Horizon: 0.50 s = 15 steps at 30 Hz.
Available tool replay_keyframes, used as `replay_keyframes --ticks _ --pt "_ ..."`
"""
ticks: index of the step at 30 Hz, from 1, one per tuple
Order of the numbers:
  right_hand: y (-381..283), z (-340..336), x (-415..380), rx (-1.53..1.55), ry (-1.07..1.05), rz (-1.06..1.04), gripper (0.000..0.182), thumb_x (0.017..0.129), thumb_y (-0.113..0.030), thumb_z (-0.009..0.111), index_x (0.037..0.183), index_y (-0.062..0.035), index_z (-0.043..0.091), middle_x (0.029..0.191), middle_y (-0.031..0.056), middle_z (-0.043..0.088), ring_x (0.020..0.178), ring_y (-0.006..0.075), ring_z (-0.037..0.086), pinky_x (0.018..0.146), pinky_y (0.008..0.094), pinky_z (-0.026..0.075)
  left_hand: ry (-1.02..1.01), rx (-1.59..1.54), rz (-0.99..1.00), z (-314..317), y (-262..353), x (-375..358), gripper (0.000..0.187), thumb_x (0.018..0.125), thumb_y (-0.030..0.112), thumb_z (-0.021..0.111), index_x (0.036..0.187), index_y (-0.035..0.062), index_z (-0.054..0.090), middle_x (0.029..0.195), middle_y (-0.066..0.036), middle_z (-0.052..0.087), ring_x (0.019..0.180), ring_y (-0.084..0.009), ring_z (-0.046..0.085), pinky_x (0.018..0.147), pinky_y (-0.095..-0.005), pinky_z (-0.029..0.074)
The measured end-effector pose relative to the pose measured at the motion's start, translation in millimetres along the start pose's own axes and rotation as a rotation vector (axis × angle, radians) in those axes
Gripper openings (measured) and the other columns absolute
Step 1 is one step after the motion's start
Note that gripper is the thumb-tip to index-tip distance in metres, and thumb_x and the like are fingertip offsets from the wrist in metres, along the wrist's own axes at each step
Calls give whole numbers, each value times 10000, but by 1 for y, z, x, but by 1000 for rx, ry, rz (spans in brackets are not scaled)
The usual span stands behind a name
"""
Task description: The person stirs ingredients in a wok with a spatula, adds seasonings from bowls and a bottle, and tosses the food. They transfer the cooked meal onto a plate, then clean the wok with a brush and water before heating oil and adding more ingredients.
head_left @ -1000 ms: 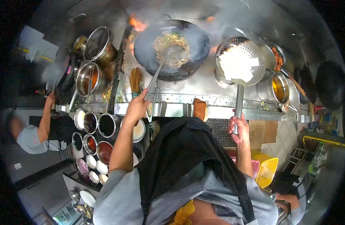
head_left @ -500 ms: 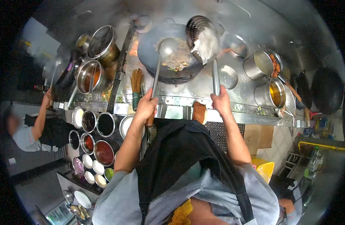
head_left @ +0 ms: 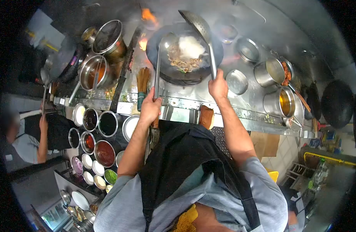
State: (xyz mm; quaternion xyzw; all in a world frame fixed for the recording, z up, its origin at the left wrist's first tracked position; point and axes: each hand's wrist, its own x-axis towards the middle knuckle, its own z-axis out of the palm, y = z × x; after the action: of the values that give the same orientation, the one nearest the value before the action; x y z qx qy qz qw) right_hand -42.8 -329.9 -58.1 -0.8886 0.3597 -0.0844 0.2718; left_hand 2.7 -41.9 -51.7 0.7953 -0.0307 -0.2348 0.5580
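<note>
A black wok (head_left: 174, 73) sits on a burner and holds brown noodles (head_left: 181, 62) topped by a white heap (head_left: 191, 45). My left hand (head_left: 150, 109) grips the long handle of a steel ladle (head_left: 167, 40) whose bowl rests in the wok's left side. My right hand (head_left: 218, 86) grips the handle of a perforated steel strainer (head_left: 196, 22), tipped on edge over the wok's far rim. Flames (head_left: 148, 16) flare behind the wok.
Sauce and seasoning tubs (head_left: 104, 127) stand at my left. Steel pots (head_left: 281, 101) and bowls (head_left: 236, 82) line the stove at right. A bamboo brush (head_left: 142, 83) stands by the wok. Another person (head_left: 35, 135) works at a wok (head_left: 58, 63) on the left.
The strainer swung from the right over the wok and tipped its white contents onto the noodles. It now stands on edge. The ladle stayed in the wok.
</note>
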Motion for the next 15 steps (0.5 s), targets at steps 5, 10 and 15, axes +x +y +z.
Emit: replay_keyframes --ticks 5,10,15 --pt "17 -5 21 173 202 -246 569 829 -117 631 1357 -78 422 922 269 680 739 432 676 687 526 523 -8 37 21 1 -1 9 622 924 96 567 1496 23 336 768 -84 628 502 -137 546 493 -305 471" --pt "34 -45 -11 854 -74 27 423 845 -50 581 1249 -24 459 730 69 595 478 143 554 425 289 448 62 299 58 13 16 39 618 928 105 557 1497 25 331 739 -101 611 501 -186 587 491 -343 491" --pt "111 -54 -67 1265 -116 284 323 849 -27 536 1164 -15 467 689 53 537 446 138 494 395 271 434 37 432 124 41 0 115 643 898 188 572 1481 31 349 935 -264 677 771 -370 680 748 -441 527"
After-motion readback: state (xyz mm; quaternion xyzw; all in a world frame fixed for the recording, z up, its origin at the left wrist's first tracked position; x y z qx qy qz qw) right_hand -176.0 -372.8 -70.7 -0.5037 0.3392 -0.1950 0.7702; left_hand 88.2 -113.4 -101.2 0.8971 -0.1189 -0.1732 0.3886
